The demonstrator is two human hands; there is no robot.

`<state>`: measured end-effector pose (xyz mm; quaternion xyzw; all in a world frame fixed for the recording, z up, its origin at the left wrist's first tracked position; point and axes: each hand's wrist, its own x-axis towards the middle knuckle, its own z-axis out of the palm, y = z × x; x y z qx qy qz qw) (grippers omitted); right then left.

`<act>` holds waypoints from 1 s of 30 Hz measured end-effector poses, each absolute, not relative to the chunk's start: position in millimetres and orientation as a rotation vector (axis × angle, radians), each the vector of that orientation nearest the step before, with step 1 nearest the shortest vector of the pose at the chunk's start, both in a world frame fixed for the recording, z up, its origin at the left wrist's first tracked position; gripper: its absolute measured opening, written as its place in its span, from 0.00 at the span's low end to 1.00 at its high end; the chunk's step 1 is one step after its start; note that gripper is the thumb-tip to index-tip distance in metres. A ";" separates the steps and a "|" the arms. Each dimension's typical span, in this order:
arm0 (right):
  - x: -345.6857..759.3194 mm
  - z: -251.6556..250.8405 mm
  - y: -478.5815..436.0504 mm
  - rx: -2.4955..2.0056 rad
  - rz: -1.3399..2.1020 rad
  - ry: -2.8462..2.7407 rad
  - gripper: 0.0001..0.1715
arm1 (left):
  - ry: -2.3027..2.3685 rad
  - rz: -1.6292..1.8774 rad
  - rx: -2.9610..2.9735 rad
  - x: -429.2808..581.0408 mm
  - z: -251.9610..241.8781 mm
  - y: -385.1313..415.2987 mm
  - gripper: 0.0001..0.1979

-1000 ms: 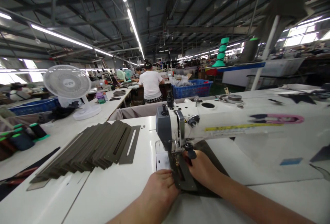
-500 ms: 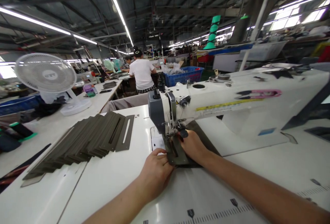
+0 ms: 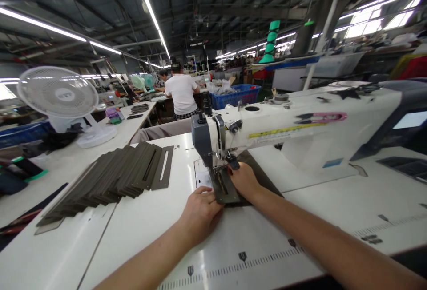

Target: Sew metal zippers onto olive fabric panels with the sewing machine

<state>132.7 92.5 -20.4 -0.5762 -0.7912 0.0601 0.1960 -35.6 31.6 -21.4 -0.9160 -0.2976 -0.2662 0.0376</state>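
Note:
My left hand lies at the near left edge of a slotted olive-grey strip, its curled fingers against that edge. The strip sits under the presser foot of a white industrial sewing machine, on a larger dark panel. My right hand presses on the strip's right side, close to the foot. The needle area is partly hidden by the machine head. A fanned stack of similar slotted strips lies on the white table to the left of my hands.
Pink-handled thread snips lie on the machine arm. A ruler scale runs along the table's near edge. A co-worker in a white shirt stands beyond, near a blue crate. A white fan stands on the left table.
My view has tilted and shifted, bringing more of the near table into sight. Both hands have stayed on the strip under the foot, and the left hand has moved slightly closer to the machine.

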 end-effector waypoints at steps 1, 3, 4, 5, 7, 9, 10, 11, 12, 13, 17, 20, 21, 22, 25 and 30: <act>136.1 -20.0 84.2 -1.553 0.160 -2.233 0.13 | -0.945 -0.834 -2.793 -37.2 -20.4 28.5 0.08; 144.1 -21.8 64.1 -1.320 0.156 -2.289 0.10 | -1.039 -0.862 -2.724 -40.7 -18.2 21.9 0.09; 148.1 -23.8 53.7 -1.129 0.160 -2.312 0.10 | -1.098 -0.877 -2.678 -42.3 -17.4 19.0 0.08; 151.7 -26.1 44.3 -0.972 0.173 -2.335 0.12 | -1.144 -0.885 -2.640 -43.5 -16.6 16.7 0.07; 157.0 -30.5 30.4 -0.774 0.190 -2.357 0.15 | -1.134 -0.850 -2.647 -44.7 -15.1 14.9 0.11; 159.5 -33.2 24.5 -0.749 0.194 -2.374 0.16 | -1.016 -0.769 -2.734 -44.1 -13.3 16.2 0.14; 160.0 -33.9 24.1 -0.748 0.194 -2.376 0.16 | -0.949 -0.727 -2.773 -43.3 -12.4 17.5 0.14; 160.2 -34.4 24.8 -0.740 0.194 -2.374 0.16 | -0.902 -0.702 -2.791 -42.2 -11.7 19.0 0.13; 160.2 -34.8 26.3 -0.727 0.192 -2.366 0.17 | -0.878 -0.693 -2.789 -40.8 -11.5 20.5 0.13; 160.0 -35.2 28.1 -0.711 0.189 -2.356 0.17 | -0.866 -0.687 -2.774 -39.2 -12.0 22.1 0.13; 157.8 -36.5 35.9 -0.677 0.186 -2.302 0.18 | -0.868 -0.694 -2.661 -31.9 -25.9 31.5 0.13; 156.0 -36.2 41.7 -0.661 0.213 -2.290 0.19 | -0.920 -0.771 -2.573 -27.2 -44.0 42.2 0.13; 155.5 -36.2 43.7 -0.652 0.220 -2.286 0.19 | -0.930 -0.781 -2.560 -26.4 -48.9 45.7 0.14; 155.1 -36.3 45.7 -0.644 0.227 -2.283 0.19 | -0.932 -0.780 -2.555 -26.0 -52.6 48.8 0.14; 153.6 -38.1 52.4 -0.635 0.224 -2.277 0.19 | -0.920 -0.786 -2.533 -27.6 -55.0 55.7 0.13; 150.8 -40.9 66.9 -0.680 0.211 -2.303 0.18 | -0.847 -0.770 -2.536 -32.3 -43.6 63.9 0.12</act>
